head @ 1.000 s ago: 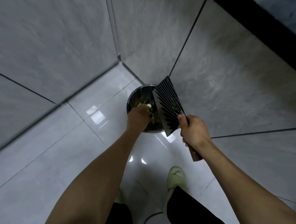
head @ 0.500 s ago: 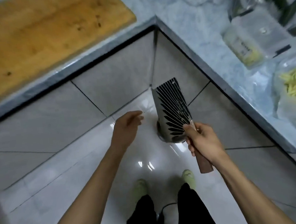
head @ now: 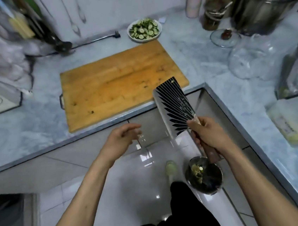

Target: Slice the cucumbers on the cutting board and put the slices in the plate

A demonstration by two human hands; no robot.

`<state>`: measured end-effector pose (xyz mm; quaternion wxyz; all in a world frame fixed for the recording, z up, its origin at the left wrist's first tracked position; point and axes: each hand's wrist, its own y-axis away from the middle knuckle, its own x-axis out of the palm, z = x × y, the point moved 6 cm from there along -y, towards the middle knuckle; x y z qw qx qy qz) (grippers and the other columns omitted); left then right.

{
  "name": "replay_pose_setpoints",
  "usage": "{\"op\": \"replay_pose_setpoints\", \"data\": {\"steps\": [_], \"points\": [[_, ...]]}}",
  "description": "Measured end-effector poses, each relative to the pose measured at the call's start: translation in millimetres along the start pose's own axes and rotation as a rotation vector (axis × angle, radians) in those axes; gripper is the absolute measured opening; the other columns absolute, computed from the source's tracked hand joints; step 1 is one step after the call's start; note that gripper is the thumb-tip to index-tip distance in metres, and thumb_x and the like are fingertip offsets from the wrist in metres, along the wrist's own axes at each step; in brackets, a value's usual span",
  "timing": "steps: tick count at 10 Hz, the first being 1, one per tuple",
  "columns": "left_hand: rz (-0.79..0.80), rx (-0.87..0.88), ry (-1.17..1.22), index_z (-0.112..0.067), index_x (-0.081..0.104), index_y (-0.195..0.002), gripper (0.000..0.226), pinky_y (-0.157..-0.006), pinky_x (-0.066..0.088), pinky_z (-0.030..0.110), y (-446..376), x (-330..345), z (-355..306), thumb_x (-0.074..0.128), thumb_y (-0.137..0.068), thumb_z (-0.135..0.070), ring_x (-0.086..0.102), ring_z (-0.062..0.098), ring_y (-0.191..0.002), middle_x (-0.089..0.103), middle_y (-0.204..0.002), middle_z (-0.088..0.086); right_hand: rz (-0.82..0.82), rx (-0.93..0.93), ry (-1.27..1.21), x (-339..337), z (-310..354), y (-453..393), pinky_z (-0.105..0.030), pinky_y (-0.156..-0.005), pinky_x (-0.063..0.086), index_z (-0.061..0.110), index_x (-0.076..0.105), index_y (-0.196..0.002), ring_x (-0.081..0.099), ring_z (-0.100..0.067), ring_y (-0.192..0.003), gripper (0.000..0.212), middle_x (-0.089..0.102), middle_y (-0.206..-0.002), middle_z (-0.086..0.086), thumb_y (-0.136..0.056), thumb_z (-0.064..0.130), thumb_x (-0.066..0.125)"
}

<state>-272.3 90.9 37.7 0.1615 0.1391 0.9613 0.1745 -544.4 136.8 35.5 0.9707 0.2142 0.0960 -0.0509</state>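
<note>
The left-side clutter is blurred and the cleaver (head: 174, 108) handle is mostly hidden inside the right hand (head: 208, 134) gripping it, blade tilted up. The left hand (head: 119, 140) hovers loose and empty below the counter edge — the wooden cutting board (head: 119, 82) lies bare, and the cucumber slices (head: 144, 29) fill the white plate (head: 160, 32) just behind it (scraps sit in the floor bin (head: 203, 178)).

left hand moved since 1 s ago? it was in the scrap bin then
Yes. The left hand has come up out of the bin on the floor and now hovers empty, near the counter edge below the cutting board.
</note>
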Motion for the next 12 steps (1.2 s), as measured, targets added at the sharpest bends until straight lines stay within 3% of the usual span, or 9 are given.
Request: {"op": "replay_pose_setpoints", "data": {"steps": [1, 3, 4, 6, 8, 9, 10, 11, 12], "points": [[-0.087, -0.035, 0.043, -0.023, 0.070, -0.112, 0.018, -0.084, 0.050, 0.027, -26.4, -2.5, -14.4, 0.057, -0.100, -0.018, 0.069, 0.014, -0.094, 0.074, -0.104, -0.003, 0.044, -0.060, 0.052, -7.8, 22.1, -53.4, -0.026, -0.045, 0.045, 0.009, 0.057, -0.073, 0.052, -0.014, -0.045, 0.033, 0.059, -0.056, -0.004, -0.101, 0.027, 0.056], [-0.287, -0.073, 0.166, -0.015, 0.071, -0.110, 0.017, -0.076, 0.049, 0.018, -81.5, -9.7, -54.1, 0.059, -0.099, -0.013, 0.064, 0.012, -0.084, 0.074, -0.096, 0.001, 0.110, -0.101, 0.085, -18.4, 61.7, -174.1, -0.030, -0.050, 0.049, 0.006, 0.057, -0.074, 0.056, -0.018, -0.049, 0.034, 0.059, -0.061, -0.010, -0.099, 0.029, 0.060], [-0.332, -0.067, 0.153, -0.018, 0.072, -0.108, 0.016, -0.084, 0.049, 0.020, -106.1, -16.7, -69.2, 0.059, -0.099, -0.014, 0.067, 0.003, -0.084, 0.075, -0.097, -0.001, 0.149, -0.084, 0.080, -16.3, 75.6, -231.2, -0.030, -0.053, 0.051, 0.007, 0.057, -0.079, 0.057, -0.018, -0.056, 0.028, 0.059, -0.067, -0.010, -0.095, 0.028, 0.067], [-0.379, -0.075, 0.138, -0.016, 0.071, -0.108, 0.016, -0.078, 0.048, 0.012, -136.7, -27.3, -82.1, 0.058, -0.099, -0.012, 0.066, -0.005, -0.081, 0.073, -0.098, 0.001, 0.168, -0.005, 0.103, 0.8, 84.7, -306.1, -0.036, -0.069, 0.055, 0.017, 0.061, -0.069, 0.061, -0.016, -0.062, 0.029, 0.063, -0.066, -0.001, -0.088, 0.034, 0.074], [-0.314, -0.105, 0.046, -0.028, 0.070, -0.104, 0.016, -0.083, 0.046, 0.015, -146.6, -41.4, -76.6, 0.060, -0.098, -0.016, 0.061, 0.006, -0.091, 0.069, -0.109, 0.010, 0.182, 0.043, 0.291, 9.7, 79.4, -333.7, -0.043, -0.084, 0.056, 0.008, 0.065, -0.083, 0.066, -0.026, -0.077, 0.022, 0.071, -0.085, -0.013, -0.089, 0.028, 0.072], [-0.327, -0.110, 0.043, -0.026, 0.071, -0.106, 0.015, -0.086, 0.046, 0.018, -151.3, -50.2, -69.8, 0.061, -0.098, -0.017, 0.062, 0.010, -0.097, 0.070, -0.112, 0.011, 0.163, -0.002, 0.511, 12.1, 86.6, -327.1, -0.037, -0.073, 0.051, 0.006, 0.064, -0.090, 0.056, -0.021, -0.074, 0.013, 0.064, -0.088, -0.014, -0.090, 0.018, 0.067], [-0.311, -0.096, 0.030, -0.021, 0.070, -0.107, 0.014, -0.081, 0.045, 0.008, -158.1, -53.9, -68.3, 0.061, -0.098, -0.015, 0.062, 0.008, -0.096, 0.070, -0.106, 0.006, 0.103, -0.059, 0.595, 10.8, 98.0, -321.5, -0.024, -0.054, 0.039, 0.014, 0.055, -0.076, 0.053, -0.017, -0.065, 0.015, 0.055, -0.073, -0.002, -0.088, 0.017, 0.065], [-0.286, -0.028, -0.001, -0.017, 0.070, -0.106, 0.013, -0.075, 0.043, 0.006, -170.3, -59.2, -69.5, 0.061, -0.097, -0.011, 0.059, 0.012, -0.093, 0.067, -0.097, 0.005, 0.055, -0.126, 0.698, 12.2, 110.8, -321.8, -0.024, -0.053, 0.035, 0.015, 0.049, -0.075, 0.055, -0.022, -0.071, 0.020, 0.051, -0.071, -0.002, -0.086, 0.013, 0.066], [-0.286, 0.011, -0.068, -0.015, 0.072, -0.101, 0.012, -0.071, 0.043, 0.010, -175.2, -73.9, -76.1, 0.063, -0.096, -0.009, 0.058, 0.016, -0.088, 0.066, -0.092, 0.012, 0.060, -0.187, 0.695, 23.4, 135.1, -317.7, -0.029, -0.062, 0.047, 0.014, 0.053, -0.080, 0.060, -0.023, -0.078, 0.018, 0.057, -0.079, -0.005, -0.084, 0.015, 0.070]]}}
